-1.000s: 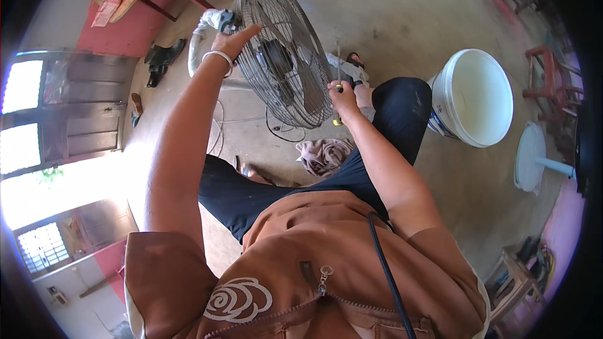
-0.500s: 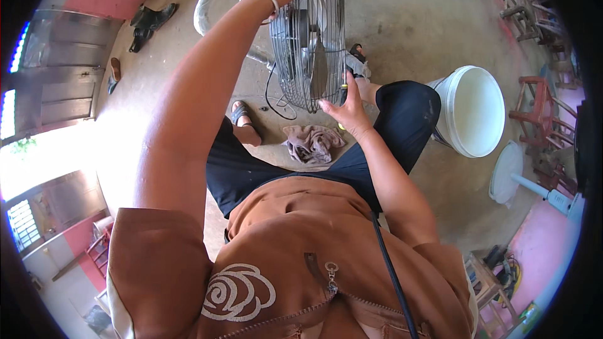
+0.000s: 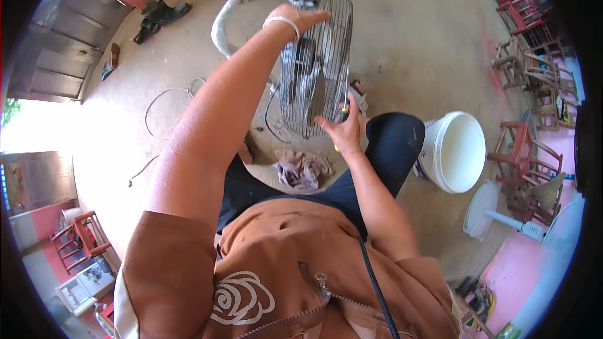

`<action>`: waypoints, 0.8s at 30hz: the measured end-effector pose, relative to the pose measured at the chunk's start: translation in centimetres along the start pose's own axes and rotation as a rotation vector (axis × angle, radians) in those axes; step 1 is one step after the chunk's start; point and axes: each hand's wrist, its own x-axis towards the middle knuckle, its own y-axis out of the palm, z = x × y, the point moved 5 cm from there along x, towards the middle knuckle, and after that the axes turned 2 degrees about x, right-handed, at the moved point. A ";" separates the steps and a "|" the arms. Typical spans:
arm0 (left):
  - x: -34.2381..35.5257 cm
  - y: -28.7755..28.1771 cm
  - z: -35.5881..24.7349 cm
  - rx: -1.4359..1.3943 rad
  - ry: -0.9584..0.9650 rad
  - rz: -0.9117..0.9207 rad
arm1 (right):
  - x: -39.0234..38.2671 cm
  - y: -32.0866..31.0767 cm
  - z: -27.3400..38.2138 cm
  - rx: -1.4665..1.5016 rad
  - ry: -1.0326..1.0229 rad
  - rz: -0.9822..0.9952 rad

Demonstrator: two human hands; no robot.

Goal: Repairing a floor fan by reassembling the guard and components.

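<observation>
My left hand (image 3: 298, 20) grips the top of a metal fan cage (image 3: 339, 44), which is held edge-on above the floor. A curved tube in whitish wrapping (image 3: 223, 25) joins it at the top left. At the cage's lower right, my right hand (image 3: 344, 130) holds a tool with a yellow-and-black handle (image 3: 343, 112), likely a screwdriver, while its thumb touches the wires; the tool's tip is hidden. A crumpled cloth (image 3: 301, 169) lies between my legs, and a thin cable (image 3: 151, 108) loops on the floor at left.
A white bucket (image 3: 463, 154) stands beside my right knee, with a pale pedestal fan (image 3: 482, 208) lying near it. Wooden chairs (image 3: 514, 154) line the right wall. Black boots (image 3: 162, 14) lie near the upper-left wall, close to a metal door (image 3: 56, 44) and a bright doorway.
The fan cage has turned more edge-on, and both hands have shifted with it. My right hand's thumb has spread onto the cage. The head view has shifted.
</observation>
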 end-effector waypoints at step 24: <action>-3.4 1.8 2.8 0.046 0.135 0.074 | -4.4 2.3 3.0 -0.059 -0.175 -0.128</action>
